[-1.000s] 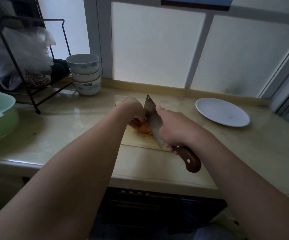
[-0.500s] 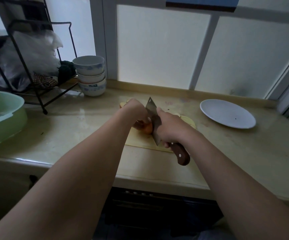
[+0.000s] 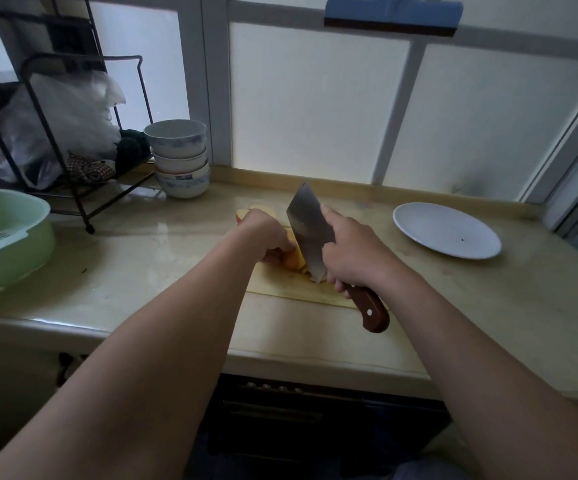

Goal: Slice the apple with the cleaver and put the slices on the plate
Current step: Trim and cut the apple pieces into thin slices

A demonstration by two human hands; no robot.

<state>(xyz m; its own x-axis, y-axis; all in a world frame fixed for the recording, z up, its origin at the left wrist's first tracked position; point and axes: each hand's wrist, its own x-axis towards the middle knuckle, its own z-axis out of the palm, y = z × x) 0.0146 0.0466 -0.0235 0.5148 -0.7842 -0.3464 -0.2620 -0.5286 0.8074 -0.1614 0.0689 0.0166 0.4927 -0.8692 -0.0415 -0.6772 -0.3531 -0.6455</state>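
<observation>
**Slicing apple on the board, cleaver blade down beside the fruit**

Reaching in from six o'clock, both bare forearms meet over the pale stone counter [image 3: 135, 268]. Under its front edge sits a dark appliance front [image 3: 280, 410] with a row of small knobs.

The right hand [image 3: 353, 252] is wrapped round the cleaver [image 3: 310, 233] where blade meets handle. The brown wooden handle [image 3: 369, 308] sticks out behind the fist toward five o'clock. The blade stands nearly upright, its tip pointing to twelve o'clock and its edge down on the apple piece [image 3: 292, 259].

The left hand [image 3: 263, 237] is curled over that orange-yellow piece from the nine o'clock side and holds it down, knuckles close to the flat of the blade. A pale sliver [image 3: 316, 278] lies at the blade's near corner. All of this rests on a yellowish cutting board [image 3: 280, 285] at the middle of the counter.

Just beyond the left hand, at the board's twelve o'clock end, lies another apple chunk [image 3: 258, 211], red skin at its left, cut face up.

At two o'clock from the board, well apart from it, sits the white plate [image 3: 447, 232]. At ten o'clock stands a stack of bowls [image 3: 180, 161]; farther round at nine o'clock are a green basin [image 3: 10, 240] and a black wire rack [image 3: 83, 133] holding a plastic bag [image 3: 72, 109]. Frosted window panes [image 3: 315, 105] close the far side.
</observation>
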